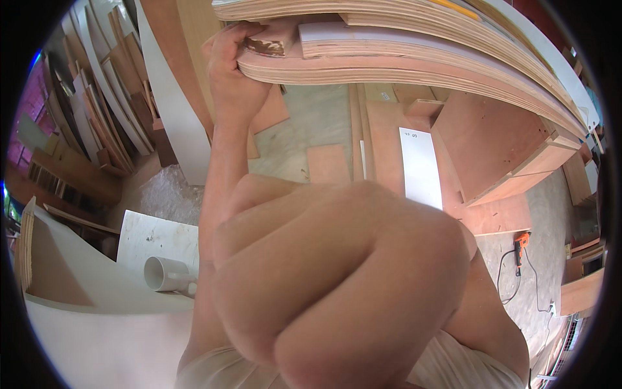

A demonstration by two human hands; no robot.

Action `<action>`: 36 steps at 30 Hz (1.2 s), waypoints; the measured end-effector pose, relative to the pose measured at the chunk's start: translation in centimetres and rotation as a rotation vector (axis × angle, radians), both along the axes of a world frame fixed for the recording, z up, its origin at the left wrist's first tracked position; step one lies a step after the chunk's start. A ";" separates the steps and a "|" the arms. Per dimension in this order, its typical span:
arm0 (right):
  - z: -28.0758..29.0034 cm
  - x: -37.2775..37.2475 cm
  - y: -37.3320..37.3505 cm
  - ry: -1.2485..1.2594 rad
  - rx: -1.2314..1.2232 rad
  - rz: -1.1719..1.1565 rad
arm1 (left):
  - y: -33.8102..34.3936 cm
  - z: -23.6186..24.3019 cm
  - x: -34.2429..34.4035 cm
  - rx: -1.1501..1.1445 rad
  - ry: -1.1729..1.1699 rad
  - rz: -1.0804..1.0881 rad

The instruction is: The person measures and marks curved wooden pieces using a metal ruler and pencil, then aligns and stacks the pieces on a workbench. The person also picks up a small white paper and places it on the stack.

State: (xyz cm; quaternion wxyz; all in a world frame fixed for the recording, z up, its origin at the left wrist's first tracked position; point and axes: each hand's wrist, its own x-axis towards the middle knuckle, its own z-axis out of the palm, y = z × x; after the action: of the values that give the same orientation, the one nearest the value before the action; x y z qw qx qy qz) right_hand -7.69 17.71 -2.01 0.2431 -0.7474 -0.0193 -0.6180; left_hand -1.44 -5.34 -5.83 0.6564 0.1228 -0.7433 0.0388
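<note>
My left hand (pixel 233 71) is raised at the top of the view, shut on the edge of a stack of plywood sheets (pixel 414 61) that runs overhead from the top middle down to the right. Its fingers wrap a chipped corner of a pink-brown sheet. My right hand (pixel 337 279) fills the middle of the view, very close to the camera. Its fingers are curled into a fist and nothing shows inside it. Its forearm runs off to the lower right.
Below on the left, a white mug (pixel 165 273) lies on a white board (pixel 152 233). A white panel (pixel 421 168) and plywood offcuts (pixel 492 142) lie on the concrete floor. An orange power drill (pixel 520 245) with a cord lies at right. Boards (pixel 103 104) lean at left.
</note>
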 end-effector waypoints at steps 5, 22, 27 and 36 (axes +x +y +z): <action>0.6 -0.8 0.4 -0.063 -0.016 -0.072 | -0.2 0.2 -1.8 0.101 0.054 -0.181; -4.1 -8.6 1.4 0.300 0.002 -0.729 | 0.1 0.3 -0.6 0.150 0.039 -0.238; -6.3 -9.6 1.1 0.341 0.053 -0.909 | 0.0 2.5 3.3 0.231 -0.286 -0.350; -10.3 -11.7 2.2 0.411 0.217 -1.015 | 3.4 5.5 3.0 0.623 -0.313 -0.490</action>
State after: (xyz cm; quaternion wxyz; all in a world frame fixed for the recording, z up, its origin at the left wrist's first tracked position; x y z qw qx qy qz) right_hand -19.37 19.90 -12.32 -0.0105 -0.7388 0.4546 -0.4973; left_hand 1.57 -1.98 -0.37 0.4569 0.1275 -0.8175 -0.3266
